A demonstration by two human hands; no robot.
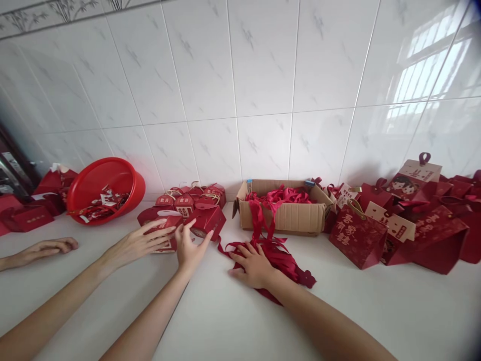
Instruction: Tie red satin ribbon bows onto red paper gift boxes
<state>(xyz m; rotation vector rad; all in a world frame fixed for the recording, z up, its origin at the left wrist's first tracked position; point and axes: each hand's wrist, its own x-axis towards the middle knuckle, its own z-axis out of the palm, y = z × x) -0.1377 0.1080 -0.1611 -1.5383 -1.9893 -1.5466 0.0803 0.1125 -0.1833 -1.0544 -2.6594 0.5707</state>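
Observation:
My left hand (191, 248) has its thumb and fingers around the near side of a small dark red gift box (211, 219), which rests on the white table. My right hand (255, 265) lies flat, fingers spread, on a heap of dark red ribbons (280, 258). Some ribbon strands run from that heap up over the near wall of a cardboard box (285, 218), which holds more red ribbons (280, 195). Left of my left hand, a co-worker's hand (139, 243) reaches over another red gift box (158, 215).
Several small gift boxes (184, 200) stand by the tiled wall. A red plastic basin (137, 188) leans at the left, near more red boxes (33, 215). Another hand (56, 246) rests on the table's left. Larger red gift boxes (358, 235) crowd the right side.

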